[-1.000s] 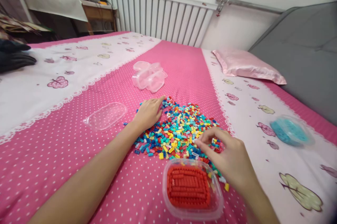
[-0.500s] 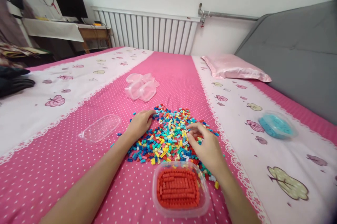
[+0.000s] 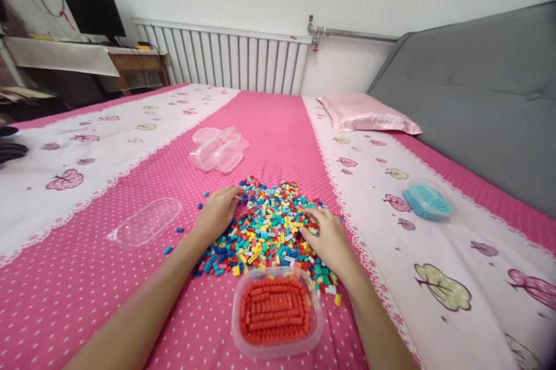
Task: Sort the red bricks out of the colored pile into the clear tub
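Observation:
A heap of small toy building bricks point(image 3: 264, 225) in many colours spreads over the pink bedspread. My left hand point(image 3: 217, 212) rests at the heap's left edge, back upward, its index finger reaching onto the bricks and the thumb slightly apart. At the right side of the heap is my right hand point(image 3: 326, 238), thumb and index finger apart over the bricks, the other fingers partly hidden. No brick shows in either hand. Between my forearms stands a clear plastic tub point(image 3: 238, 335) in front of the heap. Red bricks point(image 3: 278, 309) lie packed in neat rows inside it.
Left of the heap lies a clear lid point(image 3: 145, 222). Beyond it are several clear containers point(image 3: 219, 150). On the right sits a tub of blue bricks point(image 3: 428, 201). A pink pillow point(image 3: 369, 112) lies by the grey headboard point(image 3: 473, 86). Stray bricks point(image 3: 168, 250) lie near my left forearm.
The view has shifted, so the scene sits further left. Both hands stay at the heap's sides, with only slight finger movement. The red-brick tub stays in front of the heap.

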A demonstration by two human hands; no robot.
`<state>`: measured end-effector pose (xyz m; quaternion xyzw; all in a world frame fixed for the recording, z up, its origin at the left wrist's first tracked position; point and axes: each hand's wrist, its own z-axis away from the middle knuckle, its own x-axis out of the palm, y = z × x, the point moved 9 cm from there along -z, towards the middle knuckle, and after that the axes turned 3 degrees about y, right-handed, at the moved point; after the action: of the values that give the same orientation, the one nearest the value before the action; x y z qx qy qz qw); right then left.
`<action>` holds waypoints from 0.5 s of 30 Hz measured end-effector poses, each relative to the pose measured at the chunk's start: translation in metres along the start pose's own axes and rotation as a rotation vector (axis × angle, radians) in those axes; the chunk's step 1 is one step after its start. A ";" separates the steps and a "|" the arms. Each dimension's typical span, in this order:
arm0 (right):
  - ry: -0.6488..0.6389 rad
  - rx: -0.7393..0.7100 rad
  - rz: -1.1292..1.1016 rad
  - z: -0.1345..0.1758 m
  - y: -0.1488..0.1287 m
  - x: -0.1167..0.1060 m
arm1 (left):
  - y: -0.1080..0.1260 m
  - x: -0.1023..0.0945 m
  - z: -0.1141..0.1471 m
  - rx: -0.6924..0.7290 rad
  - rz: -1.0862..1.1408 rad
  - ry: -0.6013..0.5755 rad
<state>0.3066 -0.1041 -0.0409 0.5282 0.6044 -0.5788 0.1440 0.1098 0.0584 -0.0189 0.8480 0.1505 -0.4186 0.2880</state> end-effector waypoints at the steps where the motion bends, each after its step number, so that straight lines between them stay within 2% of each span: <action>1: -0.008 -0.009 -0.005 0.000 0.000 0.001 | 0.003 -0.001 0.001 0.013 0.015 0.000; 5: -0.023 -0.010 -0.011 0.000 0.000 0.004 | 0.020 -0.004 0.000 0.065 0.069 -0.025; 8: -0.027 -0.010 -0.022 0.000 -0.001 0.003 | 0.041 0.001 -0.011 0.121 0.086 -0.096; 11: -0.037 -0.013 -0.032 -0.001 -0.001 0.003 | 0.070 0.019 -0.037 0.176 0.053 -0.187; 15: -0.061 -0.007 -0.031 -0.002 -0.001 0.001 | 0.101 0.062 -0.073 0.200 -0.103 -0.317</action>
<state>0.3063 -0.1019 -0.0413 0.5003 0.6099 -0.5946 0.1552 0.2431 0.0248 0.0038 0.7870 0.1040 -0.5740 0.2008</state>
